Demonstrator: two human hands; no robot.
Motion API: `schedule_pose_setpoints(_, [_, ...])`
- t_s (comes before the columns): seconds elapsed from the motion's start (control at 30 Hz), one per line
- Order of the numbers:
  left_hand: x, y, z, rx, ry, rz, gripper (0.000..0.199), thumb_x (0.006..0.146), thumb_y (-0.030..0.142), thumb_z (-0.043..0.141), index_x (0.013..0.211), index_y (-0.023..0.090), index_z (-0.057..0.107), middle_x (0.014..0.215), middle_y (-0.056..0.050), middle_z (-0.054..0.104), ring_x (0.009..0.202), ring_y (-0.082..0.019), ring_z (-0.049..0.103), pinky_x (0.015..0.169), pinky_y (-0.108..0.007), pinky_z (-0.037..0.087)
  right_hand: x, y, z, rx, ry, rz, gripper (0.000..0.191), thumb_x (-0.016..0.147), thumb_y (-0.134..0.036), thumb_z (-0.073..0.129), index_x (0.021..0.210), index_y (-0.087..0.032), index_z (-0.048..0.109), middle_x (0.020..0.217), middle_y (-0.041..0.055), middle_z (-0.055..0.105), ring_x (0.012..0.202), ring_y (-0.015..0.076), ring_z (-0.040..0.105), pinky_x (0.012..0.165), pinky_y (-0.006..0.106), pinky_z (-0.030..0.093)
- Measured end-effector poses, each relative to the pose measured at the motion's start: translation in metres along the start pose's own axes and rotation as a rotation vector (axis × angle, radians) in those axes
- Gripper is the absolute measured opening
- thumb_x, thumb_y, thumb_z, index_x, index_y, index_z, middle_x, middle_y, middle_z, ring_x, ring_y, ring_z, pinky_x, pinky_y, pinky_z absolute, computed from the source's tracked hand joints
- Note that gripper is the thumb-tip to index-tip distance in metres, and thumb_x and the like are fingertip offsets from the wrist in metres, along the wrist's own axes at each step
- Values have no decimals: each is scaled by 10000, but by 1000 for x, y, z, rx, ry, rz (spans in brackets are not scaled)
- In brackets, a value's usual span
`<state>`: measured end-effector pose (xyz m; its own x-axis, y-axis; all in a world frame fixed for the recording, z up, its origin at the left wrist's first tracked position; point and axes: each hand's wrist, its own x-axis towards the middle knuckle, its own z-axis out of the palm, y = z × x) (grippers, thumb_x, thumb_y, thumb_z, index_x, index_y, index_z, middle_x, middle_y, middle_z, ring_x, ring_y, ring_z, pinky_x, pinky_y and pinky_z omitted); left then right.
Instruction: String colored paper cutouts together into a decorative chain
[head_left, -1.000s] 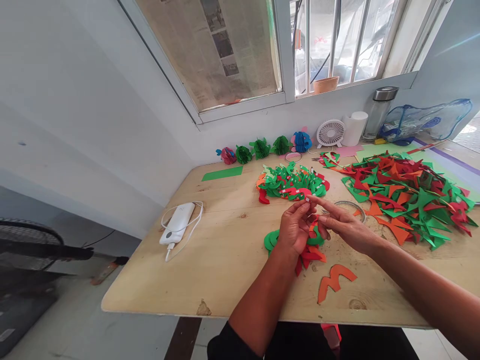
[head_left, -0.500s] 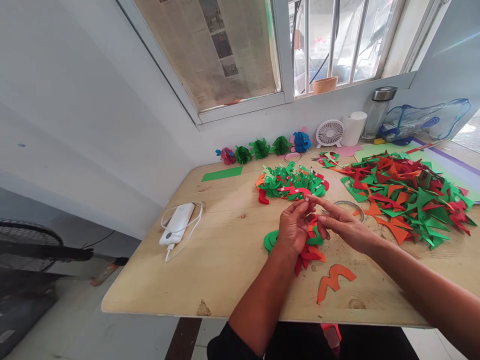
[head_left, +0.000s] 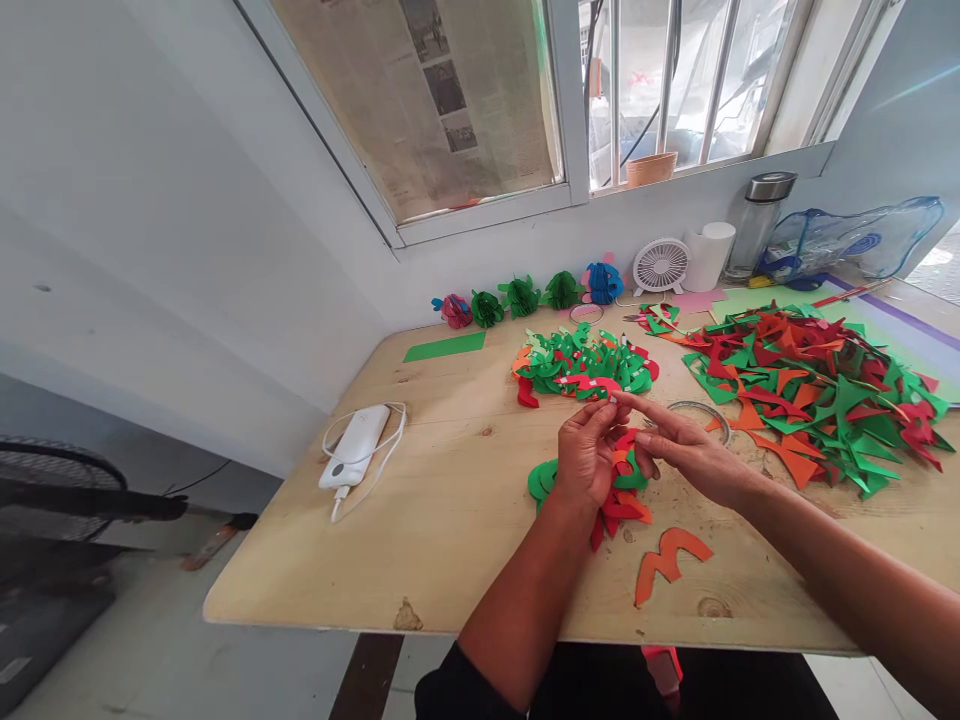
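My left hand [head_left: 586, 455] is closed in a pinch on a small paper cut-out, mostly hidden by the fingers; a bit of white shows at the fingertips. Against that tip rests the outstretched index finger of my right hand [head_left: 686, 448], its thumb held apart lower down. Beneath both hands lies a small heap of green, red and orange paper cut-outs [head_left: 544, 482], partly covered. A wavy orange cut-out [head_left: 670, 562] lies alone near the table's front edge. Just beyond my fingertips is a pile of green and red cut-outs with white spots [head_left: 574, 358].
A large heap of paper scraps [head_left: 817, 390] covers the right side, beside a tape roll [head_left: 705, 408]. Folded paper figures [head_left: 520, 297], a small fan [head_left: 660, 267] and a glass bottle [head_left: 754, 235] line the wall. A power bank [head_left: 356, 448] lies left on the wooden table [head_left: 420, 530].
Both hands stay almost in place, with only a slight shift of the fingers at the white bit. The surrounding objects have not moved.
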<state>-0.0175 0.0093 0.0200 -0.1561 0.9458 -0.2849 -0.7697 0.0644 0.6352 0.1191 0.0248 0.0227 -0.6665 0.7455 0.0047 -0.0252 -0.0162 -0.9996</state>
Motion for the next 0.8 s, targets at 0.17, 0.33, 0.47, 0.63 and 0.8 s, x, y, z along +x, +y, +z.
schedule_pose_setpoints(0.17, [0, -1, -1, 8, -2, 4, 175, 533, 170, 751, 678, 128, 662, 632, -28, 664, 646, -112, 615, 673, -235, 431, 1, -3, 1, -82, 72, 7, 610, 858, -347, 501, 1420, -223, 301, 620, -26, 506, 587, 124, 483, 567, 261, 425])
schedule_pose_setpoints(0.33, [1, -1, -2, 35, -3, 3, 166, 550, 175, 738, 684, 128, 651, 634, -25, 661, 666, -129, 630, 700, -255, 429, 3, 2, 0, -147, 100, -15, 561, 869, -305, 465, 1406, -222, 326, 572, -37, 487, 554, 123, 480, 536, 255, 422])
schedule_pose_setpoints(0.47, [0, -2, -1, 45, -5, 4, 169, 546, 175, 738, 677, 130, 642, 647, -26, 665, 664, -128, 632, 711, -259, 428, 4, 5, -3, -167, 125, -43, 571, 869, -280, 459, 1415, -226, 300, 573, -43, 498, 549, 117, 474, 541, 255, 419])
schedule_pose_setpoints(0.63, [-2, -2, 0, 37, -19, 6, 182, 529, 171, 752, 668, 132, 641, 631, -21, 669, 641, -115, 625, 685, -245, 437, 5, -3, -5, -132, 295, -70, 608, 829, -334, 514, 1390, -194, 326, 551, -47, 521, 528, 119, 471, 532, 257, 409])
schedule_pose_setpoints(0.8, [-4, -3, 1, 85, -56, 36, 173, 544, 191, 755, 668, 133, 648, 629, -28, 677, 594, -108, 615, 660, -246, 451, 7, -5, -8, -41, 378, 22, 438, 780, -453, 565, 1089, -143, 576, 577, -21, 524, 524, 101, 439, 503, 236, 371])
